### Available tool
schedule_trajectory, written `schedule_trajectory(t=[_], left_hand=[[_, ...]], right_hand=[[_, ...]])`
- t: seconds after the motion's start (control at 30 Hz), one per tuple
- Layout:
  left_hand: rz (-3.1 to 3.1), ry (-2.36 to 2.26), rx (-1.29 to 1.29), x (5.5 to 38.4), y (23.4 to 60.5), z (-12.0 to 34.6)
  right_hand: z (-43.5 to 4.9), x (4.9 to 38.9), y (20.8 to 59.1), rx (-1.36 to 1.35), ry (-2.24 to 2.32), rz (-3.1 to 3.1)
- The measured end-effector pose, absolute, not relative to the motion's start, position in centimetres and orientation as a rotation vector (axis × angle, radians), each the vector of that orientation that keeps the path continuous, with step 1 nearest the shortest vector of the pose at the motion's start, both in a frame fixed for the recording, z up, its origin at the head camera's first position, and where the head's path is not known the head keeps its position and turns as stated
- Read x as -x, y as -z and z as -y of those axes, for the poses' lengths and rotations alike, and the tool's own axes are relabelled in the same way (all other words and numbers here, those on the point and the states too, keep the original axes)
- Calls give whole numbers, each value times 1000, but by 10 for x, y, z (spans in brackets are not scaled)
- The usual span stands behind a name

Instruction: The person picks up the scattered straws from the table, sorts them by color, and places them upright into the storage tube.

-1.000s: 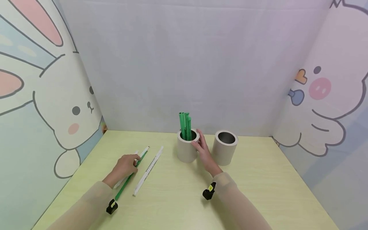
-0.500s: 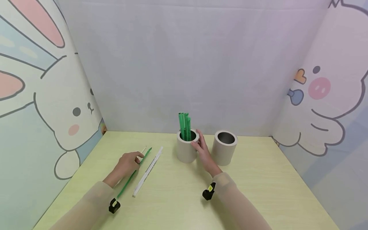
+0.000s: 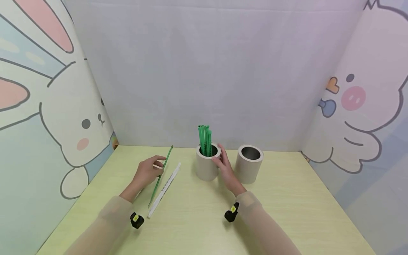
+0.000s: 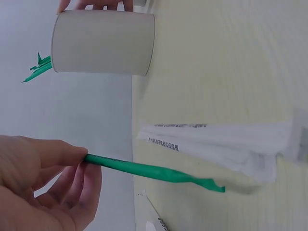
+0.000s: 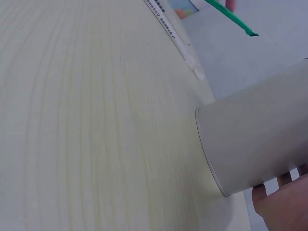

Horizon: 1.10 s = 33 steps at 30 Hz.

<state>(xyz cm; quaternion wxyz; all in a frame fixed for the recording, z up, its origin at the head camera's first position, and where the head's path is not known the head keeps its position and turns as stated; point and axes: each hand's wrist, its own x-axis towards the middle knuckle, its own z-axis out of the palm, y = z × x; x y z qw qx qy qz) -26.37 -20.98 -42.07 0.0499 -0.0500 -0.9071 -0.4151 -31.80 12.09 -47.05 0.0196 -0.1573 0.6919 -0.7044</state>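
Observation:
My left hand [image 3: 148, 171] pinches a thin green wrapped straw [image 4: 144, 169] between thumb and fingertips. In the left wrist view it slants over the table, its crumpled wrapper end pointing away from the hand. Close beside it lie white wrapped straws [image 3: 164, 190] with dark print. My right hand [image 3: 227, 170] grips the right side of a pale grey cylindrical cup [image 3: 207, 170], thumb near the rim. Several green wrapped straws [image 3: 205, 138] stand upright in that cup, their lower ends hidden inside.
A second matching cup [image 3: 249, 166] stands just right of my right hand, its dark inside visible. Another white wrapped straw [image 4: 156, 222] lies on the table [image 3: 287, 198] beneath my left hand. A pale curtain [image 3: 204, 71] hangs behind the table.
My left hand has moved right and away from me, lifting the green straw off the table and across toward the white straws. The right hand and both cups have stayed put.

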Motion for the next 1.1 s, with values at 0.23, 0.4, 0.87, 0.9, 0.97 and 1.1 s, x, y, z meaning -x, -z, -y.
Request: schedule_trajectory(t=[0.23,0.4,0.87,0.9,0.97,1.1], left_hand=[[2633,1403,98,276,417,195],[2526,1481,68,288,410,180],[2238,1578,135,316,358,122],[2217,1584,139,318,354,119],[2169,1599,152,320,348,112],[2076,1620,190,323,337,100]], right_hand=[[-120,319,472,494,2195,-2140],[-120,319,471,493,2187,-2152],[-122,323,473,488,2178,-2147],[-122,323,473,487,2177,-2146],[-122,323,473,482,2176,-2146],[-121,322,472,478,2169,-2152]])
